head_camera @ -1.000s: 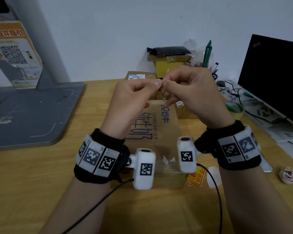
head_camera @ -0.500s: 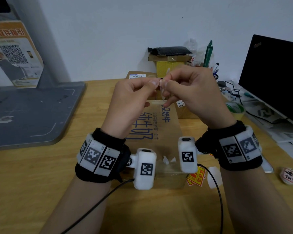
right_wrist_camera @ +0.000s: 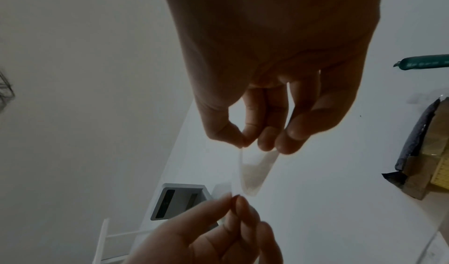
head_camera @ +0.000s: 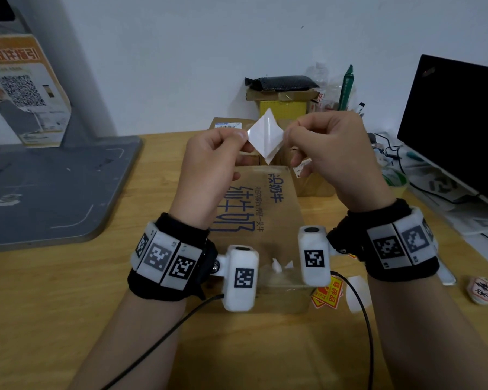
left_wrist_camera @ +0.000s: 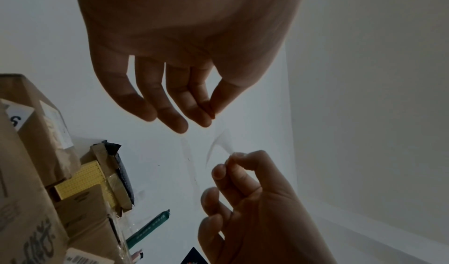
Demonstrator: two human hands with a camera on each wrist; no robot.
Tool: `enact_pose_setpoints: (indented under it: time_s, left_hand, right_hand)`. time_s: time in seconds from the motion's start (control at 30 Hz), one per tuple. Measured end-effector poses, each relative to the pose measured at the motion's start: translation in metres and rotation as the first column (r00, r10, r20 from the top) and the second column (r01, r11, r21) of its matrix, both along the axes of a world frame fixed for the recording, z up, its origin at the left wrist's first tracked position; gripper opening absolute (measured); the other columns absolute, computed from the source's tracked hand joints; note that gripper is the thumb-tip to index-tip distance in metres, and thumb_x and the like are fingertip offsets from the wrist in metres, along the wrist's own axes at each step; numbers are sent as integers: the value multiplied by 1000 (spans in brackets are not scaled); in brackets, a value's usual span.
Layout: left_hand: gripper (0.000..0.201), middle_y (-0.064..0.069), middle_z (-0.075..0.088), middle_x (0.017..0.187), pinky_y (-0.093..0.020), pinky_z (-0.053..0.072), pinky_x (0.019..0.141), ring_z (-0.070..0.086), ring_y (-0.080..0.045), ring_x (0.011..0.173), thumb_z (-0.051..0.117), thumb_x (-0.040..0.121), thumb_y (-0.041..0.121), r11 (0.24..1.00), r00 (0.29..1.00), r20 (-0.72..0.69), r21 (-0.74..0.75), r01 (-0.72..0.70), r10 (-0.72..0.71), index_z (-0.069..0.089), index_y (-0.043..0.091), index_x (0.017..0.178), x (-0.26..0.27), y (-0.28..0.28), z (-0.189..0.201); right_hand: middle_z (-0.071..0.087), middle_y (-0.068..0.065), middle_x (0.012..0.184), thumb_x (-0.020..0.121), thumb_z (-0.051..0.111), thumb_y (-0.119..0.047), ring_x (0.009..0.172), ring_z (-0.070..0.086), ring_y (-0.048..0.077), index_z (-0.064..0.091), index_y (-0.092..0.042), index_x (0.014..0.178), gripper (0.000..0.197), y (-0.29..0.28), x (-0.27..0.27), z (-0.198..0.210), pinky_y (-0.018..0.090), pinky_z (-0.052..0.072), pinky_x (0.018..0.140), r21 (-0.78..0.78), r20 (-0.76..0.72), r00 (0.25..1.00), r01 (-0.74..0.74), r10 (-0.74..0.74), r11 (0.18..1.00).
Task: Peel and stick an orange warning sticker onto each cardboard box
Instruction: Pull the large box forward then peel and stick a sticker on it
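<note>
Both hands are raised above a long cardboard box (head_camera: 268, 218) with blue print that lies on the wooden table. Between them hangs a white diamond-shaped sticker sheet (head_camera: 265, 135), seen from its pale side and parting into two layers. My left hand (head_camera: 241, 135) pinches its left corner between thumb and forefinger. My right hand (head_camera: 288, 133) pinches the right corner. The wrist views show the same pinches: left hand (left_wrist_camera: 210, 115), right hand (right_wrist_camera: 243, 143), and a thin curved layer of the sheet (right_wrist_camera: 252, 172) between them. Which hand holds the backing I cannot tell.
Orange warning stickers (head_camera: 328, 291) and a white backing scrap (head_camera: 355, 294) lie right of the box's near end. More cardboard boxes (head_camera: 226, 124) stand behind. A laptop (head_camera: 457, 122), cables and a tape roll (head_camera: 395, 179) fill the right side; a grey base plate (head_camera: 54, 187) is at the left.
The fingertips were pressed together on a barely visible sheet. Now the hands have drawn apart sideways and the white sheet is spread between them, its layers separating.
</note>
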State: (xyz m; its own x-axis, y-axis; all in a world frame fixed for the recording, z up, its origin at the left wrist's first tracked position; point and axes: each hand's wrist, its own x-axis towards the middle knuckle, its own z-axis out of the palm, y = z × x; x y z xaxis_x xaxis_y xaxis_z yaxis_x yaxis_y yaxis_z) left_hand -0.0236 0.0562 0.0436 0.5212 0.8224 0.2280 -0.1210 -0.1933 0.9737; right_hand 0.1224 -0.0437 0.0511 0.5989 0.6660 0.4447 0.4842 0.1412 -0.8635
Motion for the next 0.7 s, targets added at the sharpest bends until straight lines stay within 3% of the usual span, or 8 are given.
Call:
enact_pose_setpoints:
  time_s: [0.13,0.23,0.37,0.43,0.6,0.7]
  left_hand:
    - [26,7,67,72,-16,44,54,63,-10,67,59,99,18,999,999,-15,11,-34,34,67,23,75,2,3,-3]
    - [26,3,66,75,-15,43,53,62,-10,66,59,98,17,1000,999,-17,-11,-29,28,66,21,74,1,5,-4]
    - [26,2,66,76,-24,38,54,62,-13,68,59,95,18,999,1000,-17,-40,-23,22,65,20,70,-6,5,-4]
    - [24,5,64,73,-24,38,53,63,-12,66,59,95,19,998,999,-32,-62,-10,8,65,20,72,-11,2,-6]
    - [17,7,62,73,-25,37,54,61,-9,59,58,98,19,991,998,-59,-130,16,-24,67,16,84,-23,-11,-6]
    - [19,6,63,74,-27,36,54,62,-10,60,58,96,20,994,995,-100,-106,3,-14,66,17,79,-27,-20,-4]
  right_hand:
    - [68,17,69,84,68,-13,51,61,16,73,-10,70,15,-3,-1,1,25,49,45,-12,3,1000,30,-30,999]
    - [67,23,71,84,68,-11,48,59,16,73,-6,70,15,-6,-5,2,22,46,43,-14,-4,999,41,-41,999]
    - [64,16,65,83,67,-9,46,56,17,71,5,73,18,-18,-10,-3,22,42,41,-38,-65,992,105,-107,994]
    - [65,5,62,82,66,-10,44,54,15,71,2,71,17,-26,-10,-6,20,41,41,-58,-87,985,142,-146,988]
    - [65,-6,55,84,66,-17,40,52,12,69,-1,71,21,-46,-5,-15,19,42,40,-160,-90,955,267,-283,950]
    - [71,2,63,84,65,-20,41,53,14,70,-4,75,19,-56,0,-26,21,45,40,-238,-83,924,346,-374,907]
